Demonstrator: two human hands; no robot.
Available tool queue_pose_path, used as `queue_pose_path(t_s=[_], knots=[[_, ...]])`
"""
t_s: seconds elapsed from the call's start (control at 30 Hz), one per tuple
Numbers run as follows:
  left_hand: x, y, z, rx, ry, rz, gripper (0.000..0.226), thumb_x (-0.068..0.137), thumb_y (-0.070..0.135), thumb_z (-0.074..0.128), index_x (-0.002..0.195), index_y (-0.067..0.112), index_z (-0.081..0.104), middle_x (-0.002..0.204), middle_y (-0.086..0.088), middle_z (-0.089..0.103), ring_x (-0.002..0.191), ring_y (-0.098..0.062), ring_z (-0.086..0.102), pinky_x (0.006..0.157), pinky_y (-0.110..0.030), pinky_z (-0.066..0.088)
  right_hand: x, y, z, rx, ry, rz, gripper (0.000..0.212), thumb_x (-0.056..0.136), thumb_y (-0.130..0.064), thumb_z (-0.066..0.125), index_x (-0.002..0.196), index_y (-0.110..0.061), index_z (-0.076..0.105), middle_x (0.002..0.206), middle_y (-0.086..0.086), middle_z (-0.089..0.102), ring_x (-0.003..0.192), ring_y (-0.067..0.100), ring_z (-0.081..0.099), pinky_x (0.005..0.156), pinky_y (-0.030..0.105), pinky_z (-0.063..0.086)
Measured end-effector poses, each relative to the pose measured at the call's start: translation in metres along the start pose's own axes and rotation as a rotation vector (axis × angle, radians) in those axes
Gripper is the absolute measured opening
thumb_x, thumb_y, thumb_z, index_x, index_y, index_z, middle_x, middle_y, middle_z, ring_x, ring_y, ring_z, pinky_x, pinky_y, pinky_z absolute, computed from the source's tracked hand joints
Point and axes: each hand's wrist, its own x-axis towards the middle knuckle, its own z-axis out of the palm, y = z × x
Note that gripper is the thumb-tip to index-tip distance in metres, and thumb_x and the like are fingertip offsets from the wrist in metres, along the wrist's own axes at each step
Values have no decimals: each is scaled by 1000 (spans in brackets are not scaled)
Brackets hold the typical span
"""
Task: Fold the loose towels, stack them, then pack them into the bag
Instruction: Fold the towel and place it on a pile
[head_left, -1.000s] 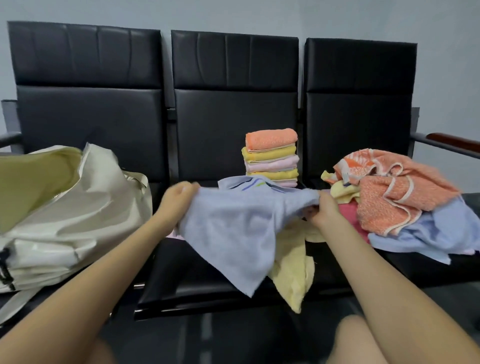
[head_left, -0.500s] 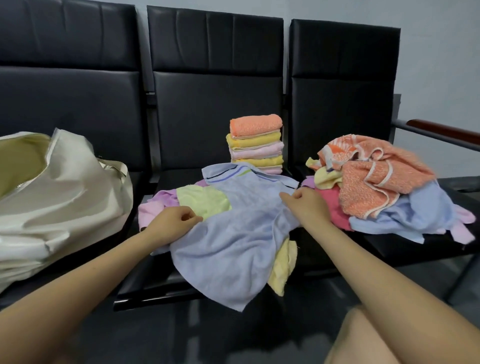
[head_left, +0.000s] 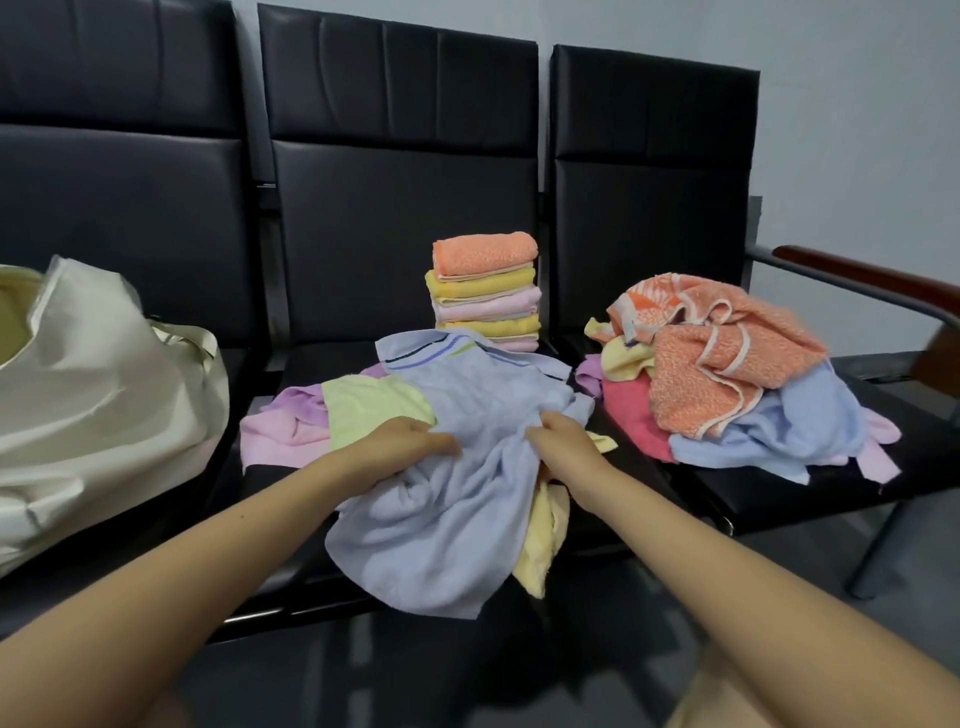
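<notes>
Folding stage, stack partly built. Both hands work at the centre of the frame on a pale blue towel (head_left: 447, 499) that lies crumpled over the front edge of the middle seat (head_left: 291, 561) and drapes down toward the lower centre. The left hand (head_left: 402, 447) has its grip closed on a bunched fold of this towel; the right hand (head_left: 563, 447) pinches the cloth just beside it, so the two grips sit near each other with slack fabric between and below. Under the blue towel lie a light green towel (head_left: 374, 405), a pink towel (head_left: 280, 436) and a yellow towel (head_left: 540, 545), all unfolded. Behind, at upper centre, stands the folded stack (head_left: 488, 291), topped by an orange towel. At right, a loose pile (head_left: 727, 379) of orange, red, blue and yellow towels waits on the next seat. The cream bag (head_left: 104, 395) sits open at the left edge, well apart from the stack.

Judged next move: find two corners of the blue towel, draw the hands apart to spread it flat, then fold it. Packing appears distant, as many towels remain unfolded.
</notes>
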Motion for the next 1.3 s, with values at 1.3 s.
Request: queue_pose_path(t_s=[1.3], knots=[[-15, -43, -16, 854, -123, 525, 39, 81, 58, 64, 109, 31, 61, 91, 13, 51, 88, -4, 46, 82, -26, 44, -15, -13, -17, -408, -142, -453, 14, 85, -34, 70, 89, -21, 66, 90, -3, 64, 84, 10, 57, 76, 28, 48]])
